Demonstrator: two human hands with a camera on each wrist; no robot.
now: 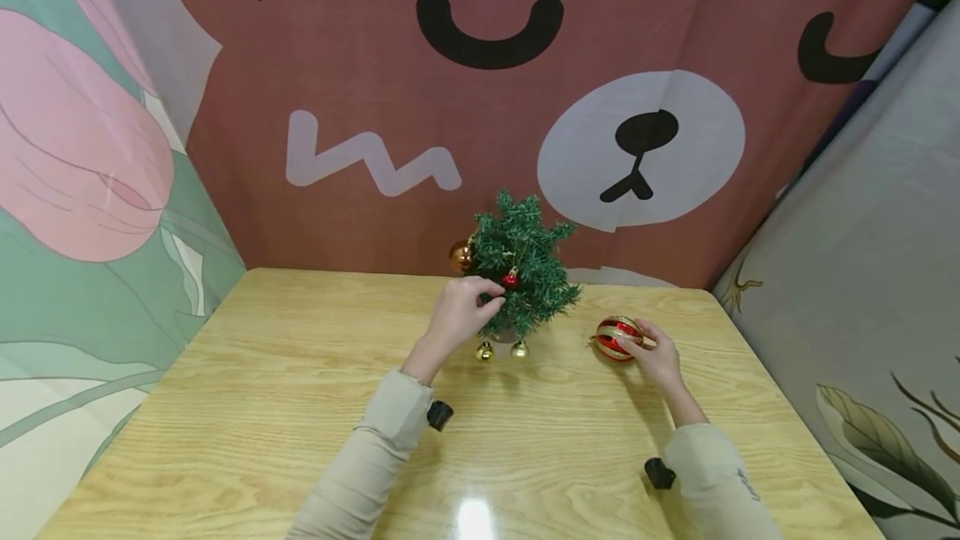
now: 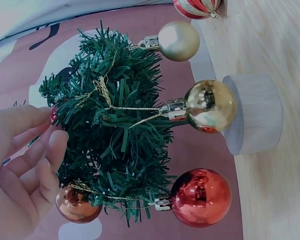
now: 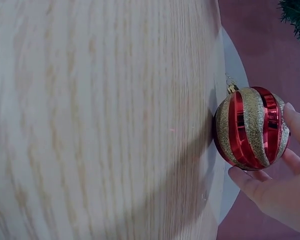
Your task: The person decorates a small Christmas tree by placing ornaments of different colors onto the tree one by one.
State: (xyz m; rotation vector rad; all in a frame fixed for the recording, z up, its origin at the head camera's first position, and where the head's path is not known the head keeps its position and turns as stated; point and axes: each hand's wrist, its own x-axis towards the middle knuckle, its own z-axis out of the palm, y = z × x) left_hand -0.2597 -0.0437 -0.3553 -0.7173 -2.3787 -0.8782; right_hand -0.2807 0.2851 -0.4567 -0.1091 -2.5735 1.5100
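Note:
A small green Christmas tree stands on a pale round base. My left hand reaches to its front left side, thumb and finger pinching at a small red bauble, which the fingertips mostly hide in the left wrist view. My right hand grips a large red bauble with glittery gold stripes, fingers around its right side, close over the tabletop. A shiny gold bauble, a matte gold one, a larger red one and a copper one hang from the branches.
The light wooden table reaches back to a brown curtain with a cartoon bear face. Patterned curtains close in the left and right sides. The striped bauble is to the right of the tree.

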